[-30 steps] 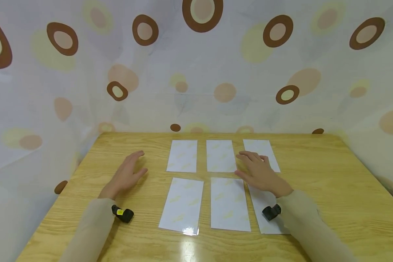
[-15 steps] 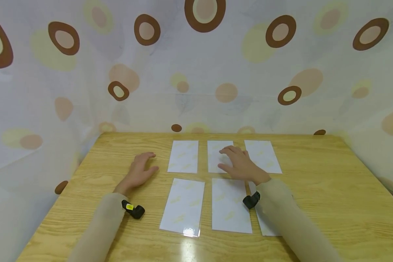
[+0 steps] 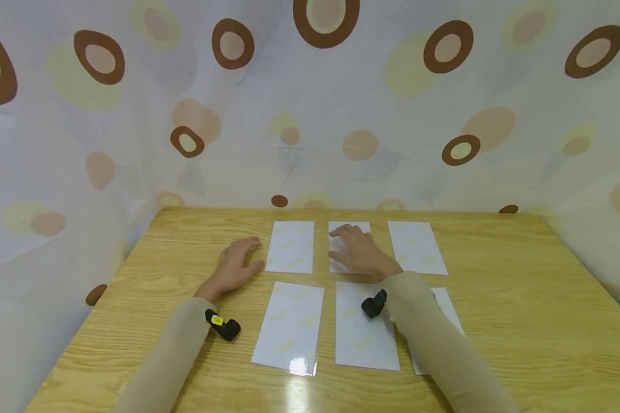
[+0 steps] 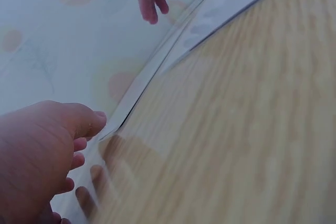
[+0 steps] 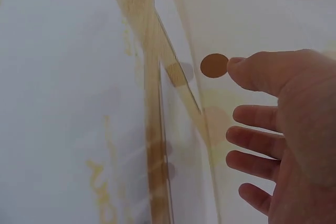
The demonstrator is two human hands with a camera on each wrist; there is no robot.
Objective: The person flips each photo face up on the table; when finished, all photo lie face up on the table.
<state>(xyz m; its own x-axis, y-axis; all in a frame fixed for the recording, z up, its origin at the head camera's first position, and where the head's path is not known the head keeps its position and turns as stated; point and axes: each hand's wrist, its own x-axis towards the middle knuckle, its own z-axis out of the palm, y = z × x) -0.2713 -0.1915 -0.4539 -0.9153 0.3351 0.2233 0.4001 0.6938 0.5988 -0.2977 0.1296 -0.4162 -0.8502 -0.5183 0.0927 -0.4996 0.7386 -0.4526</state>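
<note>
Two rows of white rectangular cards with faint yellow marks lie flat on the wooden table (image 3: 522, 298). My left hand (image 3: 233, 267) is just left of the back-left card (image 3: 291, 246), thumb and fingers spread apart and holding nothing. Above the back-middle card (image 3: 336, 265) hovers my right hand (image 3: 359, 250), its fingers loosely bent and nothing in them. In the right wrist view the right hand's thumb and fingers (image 5: 257, 140) are apart, clear of the cards. The right forearm covers part of the front-right card (image 3: 446, 307).
The front-left card (image 3: 288, 327) reflects a bright light at its lower edge. Beside it lies the front-middle card (image 3: 364, 338). At the back right is another card (image 3: 418, 246). A patterned curtain (image 3: 310, 115) rises behind the table. Each wrist bears a small black camera (image 3: 227, 328).
Both hands have shifted: the left moved right toward the back-left card, the right moved left from the back-right card to over the back-middle one. The cards stay in place.
</note>
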